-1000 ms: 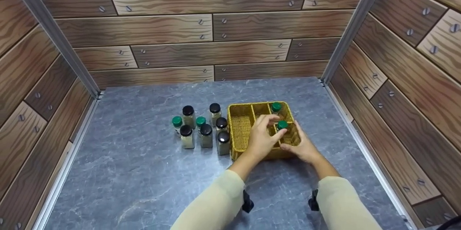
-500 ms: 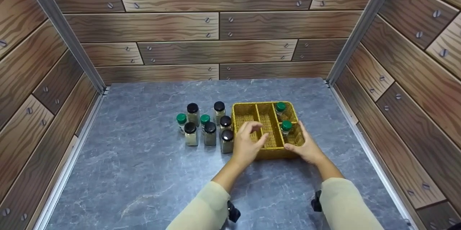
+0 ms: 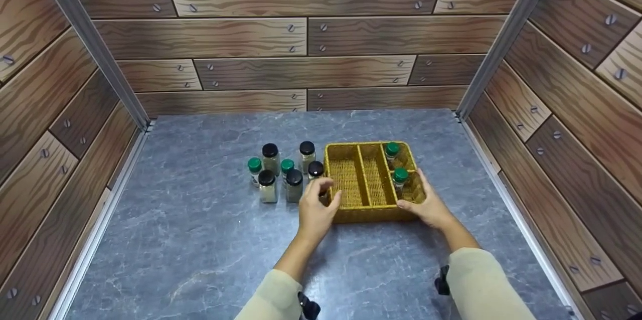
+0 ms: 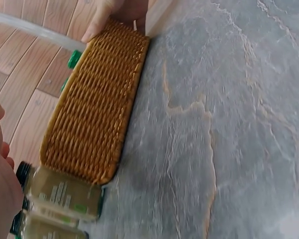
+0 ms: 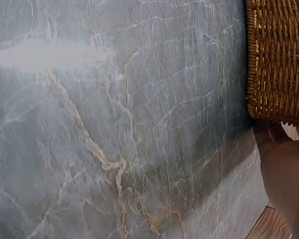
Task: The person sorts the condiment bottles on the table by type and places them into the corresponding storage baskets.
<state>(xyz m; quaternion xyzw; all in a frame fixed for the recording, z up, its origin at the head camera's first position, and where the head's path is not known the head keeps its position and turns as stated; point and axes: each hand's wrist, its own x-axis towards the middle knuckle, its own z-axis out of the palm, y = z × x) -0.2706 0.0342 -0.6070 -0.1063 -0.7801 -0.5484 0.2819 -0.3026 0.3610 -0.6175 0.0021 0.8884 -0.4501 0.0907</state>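
A woven basket [image 3: 373, 214] with several compartments stands on the grey marbled table. Two green-capped spice jars are upright in its right-hand compartments: a far jar [image 3: 392, 150] and a near jar [image 3: 400, 176]. My right hand [image 3: 432, 209] grips the basket's near right corner, thumb at the front rim and fingers along the side. Beside the basket's left wall, my left hand [image 3: 315, 213] hovers with thumb and fingers curved apart, holding nothing. It largely hides a black-capped spice jar in the head view; in the left wrist view that spice jar [image 4: 65, 194] stands close to the hand.
Left of the basket is a cluster of spice jars, among them a black-capped jar [image 3: 268, 187], another black-capped jar [image 3: 294, 187] and a green-capped jar [image 3: 255, 167]. Wood-patterned walls [image 3: 301, 39] enclose the table's back and sides.
My left hand has moved left, from over the near green-capped spice jar to the black-capped jar beside the basket. My right hand stays at the basket's corner. The head view has shifted slightly.
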